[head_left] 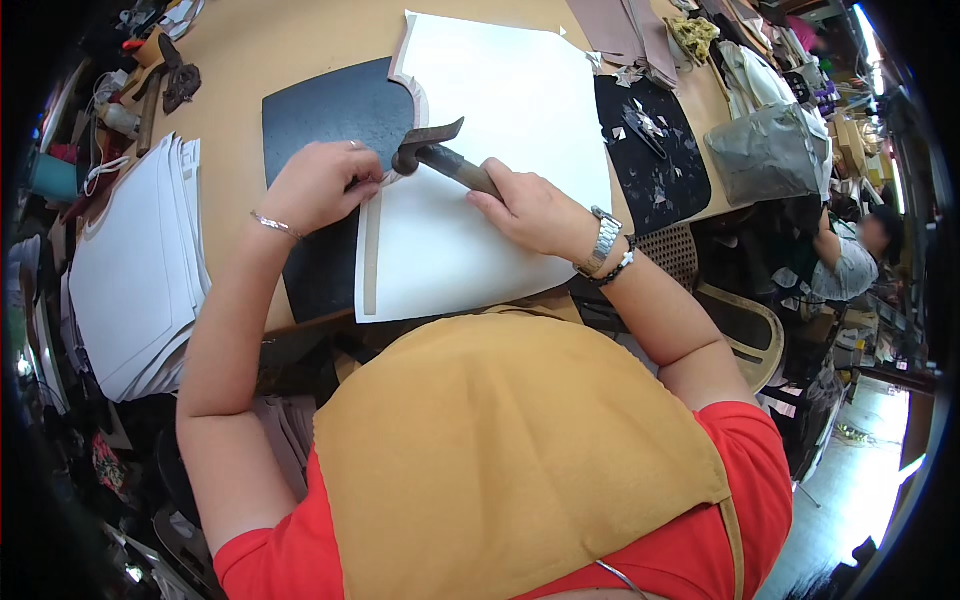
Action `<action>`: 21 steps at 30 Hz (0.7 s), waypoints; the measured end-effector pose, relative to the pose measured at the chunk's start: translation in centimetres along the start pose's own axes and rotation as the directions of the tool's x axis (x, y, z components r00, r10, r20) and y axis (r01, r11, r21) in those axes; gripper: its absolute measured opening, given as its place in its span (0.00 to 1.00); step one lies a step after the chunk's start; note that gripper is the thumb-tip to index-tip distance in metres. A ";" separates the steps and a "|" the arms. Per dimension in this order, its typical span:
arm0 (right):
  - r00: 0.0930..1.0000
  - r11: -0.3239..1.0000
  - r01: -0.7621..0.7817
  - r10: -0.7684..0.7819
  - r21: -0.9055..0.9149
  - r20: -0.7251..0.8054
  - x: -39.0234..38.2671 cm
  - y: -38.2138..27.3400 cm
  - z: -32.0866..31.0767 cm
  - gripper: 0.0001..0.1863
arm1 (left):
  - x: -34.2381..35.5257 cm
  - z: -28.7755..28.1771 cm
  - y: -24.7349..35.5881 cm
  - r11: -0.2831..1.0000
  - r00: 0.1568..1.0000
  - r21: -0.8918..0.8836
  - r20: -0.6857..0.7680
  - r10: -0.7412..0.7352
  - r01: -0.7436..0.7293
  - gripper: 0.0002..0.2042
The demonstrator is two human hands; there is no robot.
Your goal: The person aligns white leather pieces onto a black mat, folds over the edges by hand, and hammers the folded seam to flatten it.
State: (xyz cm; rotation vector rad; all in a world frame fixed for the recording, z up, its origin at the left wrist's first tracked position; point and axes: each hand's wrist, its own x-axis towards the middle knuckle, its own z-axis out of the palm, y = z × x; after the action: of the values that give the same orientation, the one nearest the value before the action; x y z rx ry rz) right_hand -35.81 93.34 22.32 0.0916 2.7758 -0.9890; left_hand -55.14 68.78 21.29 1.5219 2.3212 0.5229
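Note:
My right hand (pixel 540 212) is closed round the handle of a hammer (pixel 455 165), its dark metal head over the left edge of a large white panel (pixel 510 110). The fingers of my left hand (pixel 325 185) are pinched together at that same edge, just left of the hammer head. A narrow beige strip (pixel 371 265) runs along the panel's lower left edge. Higher up, its curved notch shows a pinkish border. Partly beneath the panel lies a dark board (pixel 330 115). What exactly my left fingertips grip is partly hidden.
A stack of white sheets (pixel 135 280) lies at the left. On the right are a black mat (pixel 655 165) strewn with scraps, a grey bag (pixel 765 155) and a chair (pixel 745 330). Another hammer (pixel 150 105) rests far left. A person (pixel 850 260) sits farther right.

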 end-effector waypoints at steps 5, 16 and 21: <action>0.994 0.996 0.080 -0.082 -0.030 -0.077 0.2 -0.3 -0.5 0.17 | -2.5 0.9 2.4 0.891 0.971 0.440 -0.143 0.192 -0.111 0.16; 0.977 0.978 0.208 -0.208 0.003 -0.055 2.1 -2.0 -1.0 0.20 | -6.5 7.6 6.0 0.905 0.756 0.143 -0.609 -0.238 0.400 0.25; 0.985 0.974 0.170 -0.173 -0.151 -0.011 2.9 -2.4 -1.4 0.20 | -6.7 8.2 5.8 0.890 0.758 0.174 -0.606 -0.241 0.422 0.29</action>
State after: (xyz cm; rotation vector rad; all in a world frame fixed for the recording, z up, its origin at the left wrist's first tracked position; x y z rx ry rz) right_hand -39.12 92.36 24.24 -0.1617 2.9083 -0.8161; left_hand -44.24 65.78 17.19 1.0961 3.1922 0.6102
